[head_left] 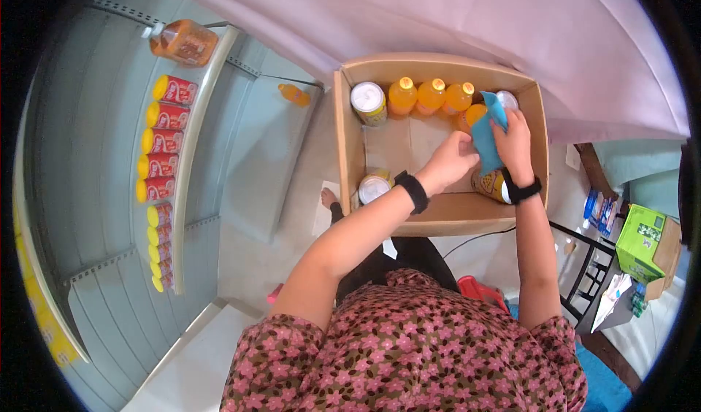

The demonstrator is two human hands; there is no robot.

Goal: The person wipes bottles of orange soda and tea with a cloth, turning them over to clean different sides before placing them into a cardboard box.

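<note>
Blue cloth sits at far-right of cardboard box, long axis running near-far, pinched btwn both hands: right hand wraps its right edge w/ fingers closed, left hand grips left edge, over an orange bottle.

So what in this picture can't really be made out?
Head view, the only one:
- The can under the right hand: the blue cloth and the hand hide most of it, so its label cannot be read.
- The left hand grip on the cloth: fingertips are hidden behind it.
- Labels on the shelf cans: too small and warped by the lens.
- The green box: cut off at the edge.
</note>
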